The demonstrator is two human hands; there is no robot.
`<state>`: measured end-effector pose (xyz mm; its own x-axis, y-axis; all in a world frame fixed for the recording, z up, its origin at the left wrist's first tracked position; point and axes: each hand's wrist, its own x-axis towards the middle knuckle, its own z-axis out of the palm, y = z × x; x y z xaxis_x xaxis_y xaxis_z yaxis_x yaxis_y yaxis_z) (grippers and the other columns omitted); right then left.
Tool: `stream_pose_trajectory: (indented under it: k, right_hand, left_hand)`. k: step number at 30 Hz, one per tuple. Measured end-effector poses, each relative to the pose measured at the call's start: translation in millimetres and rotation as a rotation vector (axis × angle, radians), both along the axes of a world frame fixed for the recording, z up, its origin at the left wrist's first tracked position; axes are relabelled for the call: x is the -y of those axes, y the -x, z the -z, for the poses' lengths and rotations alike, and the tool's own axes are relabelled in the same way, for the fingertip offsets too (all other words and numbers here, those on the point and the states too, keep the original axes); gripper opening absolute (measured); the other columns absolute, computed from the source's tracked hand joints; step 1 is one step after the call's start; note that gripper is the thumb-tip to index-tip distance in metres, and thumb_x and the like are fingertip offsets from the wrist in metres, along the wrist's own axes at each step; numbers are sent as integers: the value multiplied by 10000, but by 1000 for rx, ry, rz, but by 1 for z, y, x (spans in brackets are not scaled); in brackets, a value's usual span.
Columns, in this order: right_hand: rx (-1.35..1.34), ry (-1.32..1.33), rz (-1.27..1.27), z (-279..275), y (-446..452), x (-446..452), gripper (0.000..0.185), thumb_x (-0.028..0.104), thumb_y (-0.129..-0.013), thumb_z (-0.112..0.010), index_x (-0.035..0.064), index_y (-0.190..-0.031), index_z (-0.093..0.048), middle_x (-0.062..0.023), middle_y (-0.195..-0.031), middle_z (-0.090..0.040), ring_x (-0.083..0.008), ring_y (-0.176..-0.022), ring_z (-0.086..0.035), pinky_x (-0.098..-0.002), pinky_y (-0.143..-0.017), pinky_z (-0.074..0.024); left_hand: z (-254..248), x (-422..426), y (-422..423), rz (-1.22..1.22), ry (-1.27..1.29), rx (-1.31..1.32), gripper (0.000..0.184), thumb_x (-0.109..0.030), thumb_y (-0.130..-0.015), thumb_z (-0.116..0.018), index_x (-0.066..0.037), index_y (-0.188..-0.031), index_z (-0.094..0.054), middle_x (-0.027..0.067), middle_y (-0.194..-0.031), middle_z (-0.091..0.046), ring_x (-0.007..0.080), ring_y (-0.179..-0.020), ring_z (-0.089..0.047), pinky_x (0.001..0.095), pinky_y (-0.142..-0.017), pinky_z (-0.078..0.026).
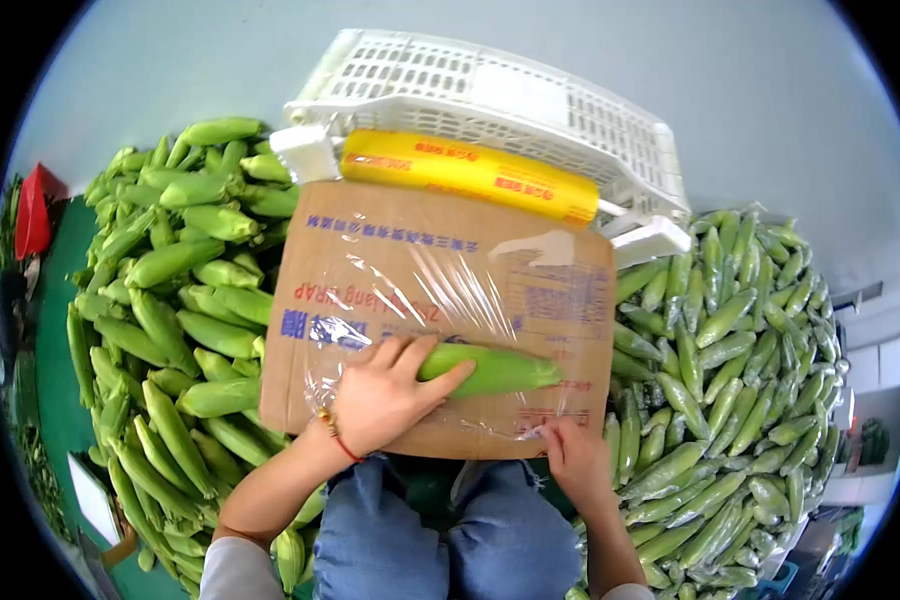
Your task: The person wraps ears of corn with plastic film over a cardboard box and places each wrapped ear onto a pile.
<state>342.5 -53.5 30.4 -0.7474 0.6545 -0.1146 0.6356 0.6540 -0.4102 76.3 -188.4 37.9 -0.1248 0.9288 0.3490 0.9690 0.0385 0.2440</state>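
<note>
The left hand (388, 392) is curling over a green corn cob (490, 370); the right hand (576, 455), apart, is pinching clear wrap (460, 290).

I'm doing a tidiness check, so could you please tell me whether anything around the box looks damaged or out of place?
Nothing looks spilled or broken. The only oddities are the cardboard box, whose printing reads upside down from the person's side, and creases in the clear film near the right hand; both look harmless.

red object (32, 215), far left | leafy greens (38, 480), left edge | white panel (92, 498), lower left | green floor (58, 325)
</note>
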Motion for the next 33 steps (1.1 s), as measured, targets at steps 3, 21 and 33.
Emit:
stream_pose_trajectory:
  k: [3,21,33]
  right_hand:
    - [-512,630,282,-10,-24,-14,187,110,-891,-622,9,-1046,-595,-111,-922,-693,-234,-853,-690,-316,-769,-532]
    - [-510,-442,-309,52,136,-78,274,360,-826,-637,89,-867,-641,-61,-898,-581,-241,-786,-586,-378,-606,-488]
    - [-202,-338,-497,6,116,-28,595,493,-833,-608,87,-1255,-507,-134,-1127,-568,-290,-994,-594,-423,-830,-490]
  left_hand:
    - [7,-26,-2,72,97,148,558,-275,-681,-759,-237,-1218,-611,75,-1131,-599,289,-988,-597,378,-790,-540]
    - [59,-111,92,46,496,90,190,-177,-870,-592,-26,-790,-675,174,-732,-648,313,-737,-642,383,-664,-519]
    - [31,-45,18,-248,243,-23,806,-480,-839,-592,-14,-1441,-327,237,-1493,-297,374,-1400,-268,544,-1126,-204]
